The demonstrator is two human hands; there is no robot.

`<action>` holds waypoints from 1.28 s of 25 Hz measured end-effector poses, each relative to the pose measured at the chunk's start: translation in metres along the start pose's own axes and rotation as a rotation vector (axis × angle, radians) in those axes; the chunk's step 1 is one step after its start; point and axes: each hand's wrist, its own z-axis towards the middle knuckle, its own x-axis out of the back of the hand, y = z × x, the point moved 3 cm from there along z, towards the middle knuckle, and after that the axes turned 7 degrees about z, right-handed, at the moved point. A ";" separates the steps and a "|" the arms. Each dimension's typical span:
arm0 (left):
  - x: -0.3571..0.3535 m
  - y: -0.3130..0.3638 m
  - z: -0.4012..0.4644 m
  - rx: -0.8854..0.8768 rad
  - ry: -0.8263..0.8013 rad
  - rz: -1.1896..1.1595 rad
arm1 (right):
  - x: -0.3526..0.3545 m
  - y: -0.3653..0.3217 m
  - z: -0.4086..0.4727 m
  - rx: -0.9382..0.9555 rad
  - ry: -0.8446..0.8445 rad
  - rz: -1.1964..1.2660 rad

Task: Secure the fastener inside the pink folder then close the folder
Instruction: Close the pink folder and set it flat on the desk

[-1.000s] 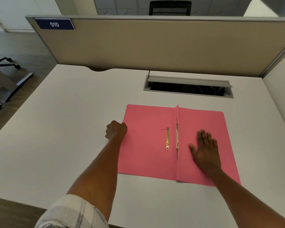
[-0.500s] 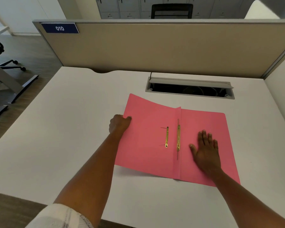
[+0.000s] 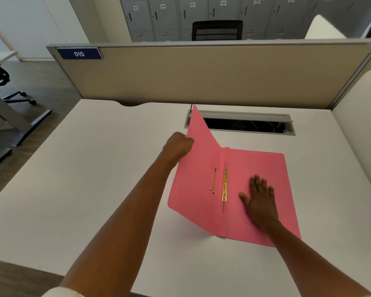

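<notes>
- Hands, right hand (image 3: 260,195): lying open and flat, palm down, pinning the back cover of the pink folder (image 3: 259,189) to the white counter (image 3: 94,168), near its front.
- Fastener (image 3: 224,185): gold strip lying along the spine, apparently flat.
- Left hand (image 3: 178,145): gripping the front cover's outer edge, forearm stretched forward, cover raised partway.
- Handling advice: swinging the cover over in one arc while the right palm is sliding clear should avoid creasing.

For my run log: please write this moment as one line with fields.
step: closing folder | left hand: grip on raised left cover | right hand: flat on right cover | fastener: flat
</notes>
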 end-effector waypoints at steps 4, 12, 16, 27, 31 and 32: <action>-0.021 0.034 -0.014 -0.042 -0.060 0.009 | 0.006 0.014 -0.004 -0.013 0.003 0.008; -0.081 0.090 -0.042 -0.089 -0.226 -0.042 | 0.025 0.059 -0.017 -0.048 0.011 -0.018; -0.118 0.111 -0.050 -0.109 -0.283 -0.021 | 0.033 0.080 -0.020 -0.066 0.013 -0.023; -0.230 0.122 -0.051 -0.200 -0.273 0.310 | 0.052 0.136 -0.022 -0.067 0.003 -0.022; -0.262 0.121 -0.053 -0.213 -0.244 0.388 | 0.057 0.146 -0.021 -0.066 0.022 -0.012; -0.270 0.122 -0.053 -0.213 -0.236 0.406 | 0.058 0.149 -0.021 -0.071 0.032 -0.006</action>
